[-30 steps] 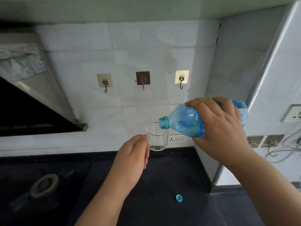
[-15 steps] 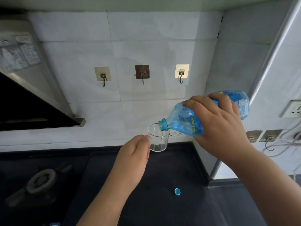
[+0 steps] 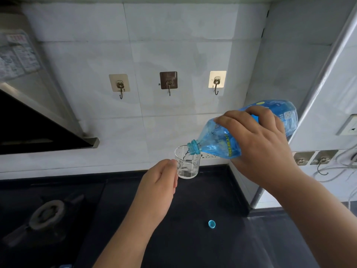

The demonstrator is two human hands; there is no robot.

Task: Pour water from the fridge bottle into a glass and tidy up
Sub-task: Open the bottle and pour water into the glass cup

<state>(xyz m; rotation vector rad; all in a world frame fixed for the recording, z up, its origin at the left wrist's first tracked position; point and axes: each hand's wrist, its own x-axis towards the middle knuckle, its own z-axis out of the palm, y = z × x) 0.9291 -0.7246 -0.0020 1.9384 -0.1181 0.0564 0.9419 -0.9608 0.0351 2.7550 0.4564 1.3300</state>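
Observation:
My right hand (image 3: 257,144) grips a blue plastic bottle (image 3: 218,142), tilted neck-down to the left. Its open mouth rests over the rim of a small clear glass (image 3: 187,165). A thin stream of water runs into the glass, which holds a little water at the bottom. My left hand (image 3: 158,182) holds the glass from its left side, above the dark countertop (image 3: 193,238). The bottle's blue cap (image 3: 212,223) lies loose on the counter, in front of the glass and to its right.
A gas burner (image 3: 46,213) sits on the counter at lower left, under a slanted range hood (image 3: 38,124). Three adhesive hooks (image 3: 168,83) hang on the tiled wall. At right are a metal pipe (image 3: 320,89), wall sockets and more hooks with white cables (image 3: 336,167).
The bottle has tipped further neck-down and its mouth has reached the glass rim. Water now flows into the glass. Both hands sit lower in the view.

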